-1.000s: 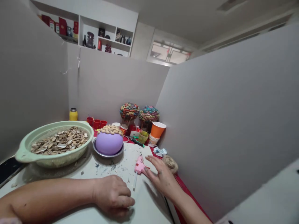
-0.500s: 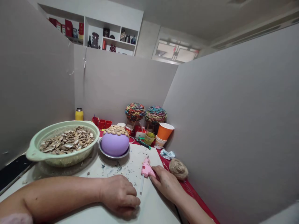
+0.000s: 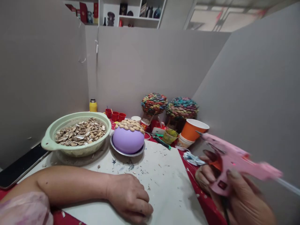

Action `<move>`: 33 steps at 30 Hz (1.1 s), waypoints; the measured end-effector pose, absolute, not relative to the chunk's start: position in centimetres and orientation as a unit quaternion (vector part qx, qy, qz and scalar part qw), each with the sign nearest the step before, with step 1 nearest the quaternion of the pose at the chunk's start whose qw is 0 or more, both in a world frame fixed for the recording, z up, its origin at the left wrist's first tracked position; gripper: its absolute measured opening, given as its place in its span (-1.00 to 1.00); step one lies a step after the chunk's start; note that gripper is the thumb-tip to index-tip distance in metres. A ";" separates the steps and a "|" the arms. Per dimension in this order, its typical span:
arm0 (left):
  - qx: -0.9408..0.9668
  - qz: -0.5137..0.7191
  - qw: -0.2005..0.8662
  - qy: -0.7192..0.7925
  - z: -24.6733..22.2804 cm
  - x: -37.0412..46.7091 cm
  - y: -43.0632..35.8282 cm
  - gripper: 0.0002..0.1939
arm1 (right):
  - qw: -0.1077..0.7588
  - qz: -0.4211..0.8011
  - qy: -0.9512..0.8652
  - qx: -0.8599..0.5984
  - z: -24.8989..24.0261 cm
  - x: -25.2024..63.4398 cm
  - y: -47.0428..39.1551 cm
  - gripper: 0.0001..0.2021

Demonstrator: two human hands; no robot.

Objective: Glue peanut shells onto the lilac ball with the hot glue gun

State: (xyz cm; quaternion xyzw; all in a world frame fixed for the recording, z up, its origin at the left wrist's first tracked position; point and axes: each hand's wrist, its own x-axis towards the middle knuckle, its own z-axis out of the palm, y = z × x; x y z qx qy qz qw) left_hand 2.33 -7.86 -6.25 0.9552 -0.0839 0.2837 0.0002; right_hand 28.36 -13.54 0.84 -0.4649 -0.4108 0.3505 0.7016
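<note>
Pink glue gun [image 3: 236, 157], right grip [image 3: 246, 197] covering part, stick [image 3: 289, 186] cropped

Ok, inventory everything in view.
glue gun: 1, pink, in right hand
ball: 1, purple, shell-topped, in dish
dish: 1, silver, on board
basket: 1, green, left of ball
shells: uncountable, tan, in basket
board: 1, white, front centre
cloth: 1, red, around board
bottle: 1, yellow, behind basket
cups: 6+, red, orange, white, yellow-green, along back
textured balls: 2, multicoloured, back
tool: 1, black-green, board's far edge
slab: 1, black, far left
wad: 1, blue-white, beyond right hand
partitions: 3, grey, around board
shelving: 1, white, top
left hand: 1, bare, on board
right hand: 1, bare, around glue gun
</note>
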 end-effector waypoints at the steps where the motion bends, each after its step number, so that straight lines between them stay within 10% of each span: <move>1: 0.958 0.277 0.005 -0.077 -6.2 2.2 -7.8 -0.81 | 0.678 0.406 -0.408 -0.457 1.1 27.6 -13.3 -0.64; 33: 0.966 0.258 0.017 -0.001 -5.6 1.8 -6.5 -0.80 | 0.546 0.332 -0.533 -0.555 -3.7 26.6 -9.1 -0.64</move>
